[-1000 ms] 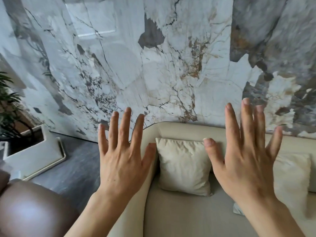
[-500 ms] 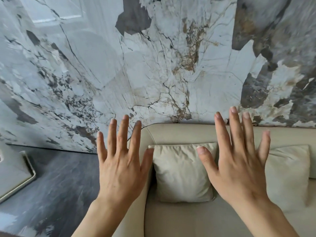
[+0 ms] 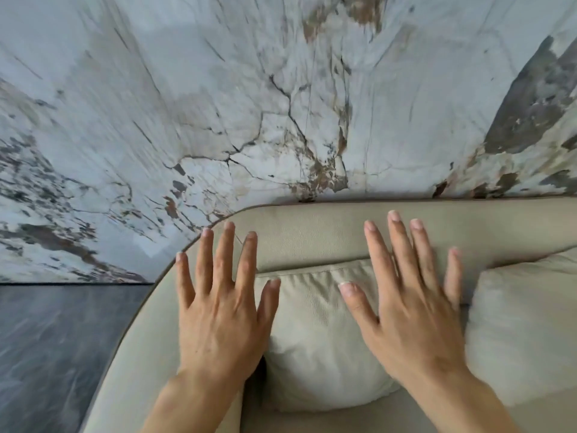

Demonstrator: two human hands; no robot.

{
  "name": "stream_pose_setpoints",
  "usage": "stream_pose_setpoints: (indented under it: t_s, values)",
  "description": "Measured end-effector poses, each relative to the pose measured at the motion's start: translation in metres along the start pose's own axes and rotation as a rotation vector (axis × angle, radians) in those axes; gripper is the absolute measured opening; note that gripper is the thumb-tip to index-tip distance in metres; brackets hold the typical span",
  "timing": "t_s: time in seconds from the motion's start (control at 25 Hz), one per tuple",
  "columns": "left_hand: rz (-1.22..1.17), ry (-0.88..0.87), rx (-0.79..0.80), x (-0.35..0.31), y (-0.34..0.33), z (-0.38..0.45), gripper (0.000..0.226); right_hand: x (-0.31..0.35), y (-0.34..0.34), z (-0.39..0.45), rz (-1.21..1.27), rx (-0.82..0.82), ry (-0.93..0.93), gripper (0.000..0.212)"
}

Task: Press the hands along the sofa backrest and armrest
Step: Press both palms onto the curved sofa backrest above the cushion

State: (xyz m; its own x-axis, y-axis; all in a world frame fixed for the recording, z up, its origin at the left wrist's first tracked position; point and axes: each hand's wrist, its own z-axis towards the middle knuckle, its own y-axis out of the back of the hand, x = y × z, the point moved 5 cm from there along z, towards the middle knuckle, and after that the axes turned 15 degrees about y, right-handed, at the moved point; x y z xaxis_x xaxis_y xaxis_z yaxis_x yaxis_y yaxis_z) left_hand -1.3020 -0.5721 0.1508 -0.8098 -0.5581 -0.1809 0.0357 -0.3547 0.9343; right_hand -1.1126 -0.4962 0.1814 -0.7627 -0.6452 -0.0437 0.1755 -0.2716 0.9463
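A beige leather sofa fills the lower part of the head view. Its backrest (image 3: 312,232) runs along the marble wall and curves round at the left into the armrest (image 3: 140,332). My left hand (image 3: 221,310) is flat with fingers spread over the rounded corner where backrest meets armrest. My right hand (image 3: 409,307) is also spread flat, its fingertips over the backrest front and its palm over a cream cushion (image 3: 312,332). Both hands hold nothing. Whether the palms touch the leather I cannot tell.
A second cream cushion (image 3: 524,323) leans against the backrest at the right. A veined marble wall (image 3: 249,104) rises right behind the sofa. Dark grey floor (image 3: 56,339) lies left of the armrest.
Both hands have moved forward and down from mid-air onto the sofa's corner and backrest. The view has closed in on the sofa; the planter and brown seat at left are gone from sight.
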Motion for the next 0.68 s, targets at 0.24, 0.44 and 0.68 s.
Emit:
stream_pose_setpoints:
  t_s: [0.24,0.44,0.68]
  values:
    - [0.012,0.015,0.085,-0.012,-0.135,0.034,0.066,-0.019,-0.144,0.026,0.041,0.072,0.031,0.072]
    - [0.040,0.024,0.077,-0.012,-0.199,0.064,0.067,-0.035,-0.217,0.054,0.040,0.086,0.023,0.073]
    - [0.134,0.036,-0.015,-0.008,-0.224,0.073,0.066,-0.042,-0.263,0.067,-0.010,0.035,0.015,0.077]
